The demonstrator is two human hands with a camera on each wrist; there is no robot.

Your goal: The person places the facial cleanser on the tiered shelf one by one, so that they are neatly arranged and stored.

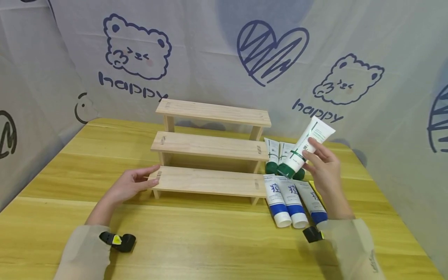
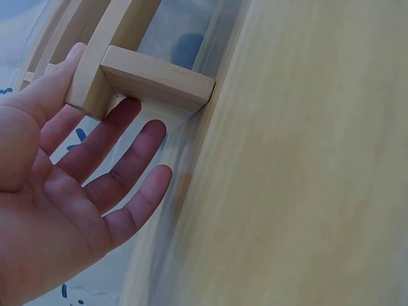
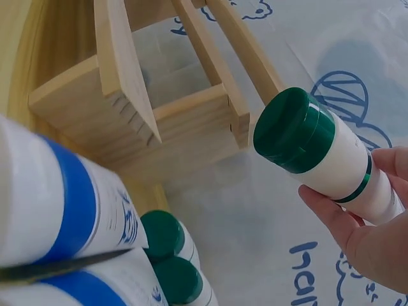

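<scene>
A three-tier wooden shelf [image 1: 210, 146] stands on the table. My left hand [image 1: 131, 184] holds the left end of its lowest board; in the left wrist view, the thumb lies on the board [image 2: 92, 76] and the other fingers spread beside its leg. My right hand [image 1: 325, 163] grips a white tube with a green cap [image 1: 311, 140], raised and tilted right of the shelf, cap end down. The right wrist view shows its green cap [image 3: 293, 131] facing the shelf. Other green-capped tubes [image 1: 273, 155] lie beneath it, partly hidden.
Blue-banded white tubes [image 1: 278, 200] lie side by side at the shelf's right front. A yellow item [image 1: 316, 192] shows partly behind my right wrist. The wooden table [image 1: 196, 241] extends in front, and a printed cloth [image 1: 206, 46] hangs behind.
</scene>
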